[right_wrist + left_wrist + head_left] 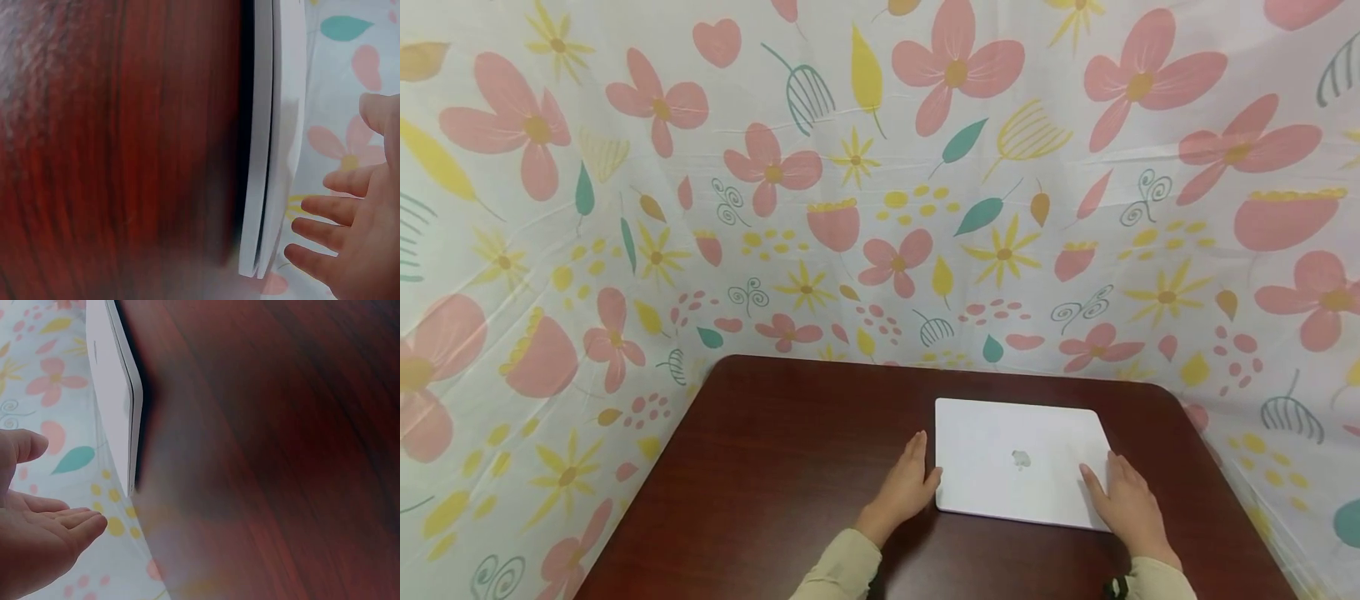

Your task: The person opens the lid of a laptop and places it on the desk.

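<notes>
A closed silver laptop (985,467) with a logo on its lid lies flat on the dark wooden table (775,467). Beside its left edge is my left hand (904,487), fingers straight, thumb close to the edge; whether it touches cannot be told. My right hand (1127,504) is at the laptop's right edge, its thumb over the lid and its fingers extended along the side. In the left wrist view the left hand (47,540) shows relaxed fingers. The right wrist view has the right hand (359,219) with spread fingers near the laptop's side (265,137).
A white cloth (850,250) printed with flowers and leaves hangs behind and around the table. The table's back edge runs just beyond the laptop. Beige sleeves (842,567) cover both forearms, and a dark band (1116,588) shows at the right wrist.
</notes>
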Tool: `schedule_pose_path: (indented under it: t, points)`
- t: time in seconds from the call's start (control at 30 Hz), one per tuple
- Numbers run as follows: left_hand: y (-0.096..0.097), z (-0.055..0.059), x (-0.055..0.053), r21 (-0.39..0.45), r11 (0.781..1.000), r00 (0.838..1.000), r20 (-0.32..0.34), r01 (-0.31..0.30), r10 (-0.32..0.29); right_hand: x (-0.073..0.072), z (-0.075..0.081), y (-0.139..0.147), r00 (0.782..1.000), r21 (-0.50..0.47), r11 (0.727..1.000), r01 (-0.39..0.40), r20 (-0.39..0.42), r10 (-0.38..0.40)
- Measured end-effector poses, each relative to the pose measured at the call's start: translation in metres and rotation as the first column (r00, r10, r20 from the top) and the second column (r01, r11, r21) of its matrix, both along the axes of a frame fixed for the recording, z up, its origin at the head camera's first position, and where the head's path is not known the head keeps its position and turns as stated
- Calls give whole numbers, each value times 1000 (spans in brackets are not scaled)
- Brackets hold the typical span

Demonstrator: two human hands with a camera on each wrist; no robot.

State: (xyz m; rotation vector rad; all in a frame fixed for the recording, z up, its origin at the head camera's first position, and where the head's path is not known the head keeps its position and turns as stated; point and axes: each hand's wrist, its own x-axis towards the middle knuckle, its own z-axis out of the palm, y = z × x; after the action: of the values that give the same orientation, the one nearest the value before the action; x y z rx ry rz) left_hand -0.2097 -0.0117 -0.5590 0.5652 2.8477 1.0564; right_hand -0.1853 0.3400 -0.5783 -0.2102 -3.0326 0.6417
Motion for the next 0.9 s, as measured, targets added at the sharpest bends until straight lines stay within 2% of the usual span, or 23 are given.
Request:
schedule_pose_path:
  t: [0.23,0.47,0.57,0.73,0.9]
  points:
    - [8,-8,-2,29,1000,997,79,6,-8,-2,-7,5,998,-50,999,-2,64,5]
    - [13,-18,-2,58,998,988,150,30,-39,-7,-5,5,992,-101,995,14,125,-1]
    - [15,-23,-1,63,997,987,157,31,-41,-8,-7,5,994,-118,993,21,110,-7]
    - [19,-30,-1,52,998,991,126,34,-40,-7,-9,4,994,-125,991,41,101,-28]
    - [21,-28,1,69,997,993,109,31,-38,-7,-8,3,995,-130,991,39,93,-27]
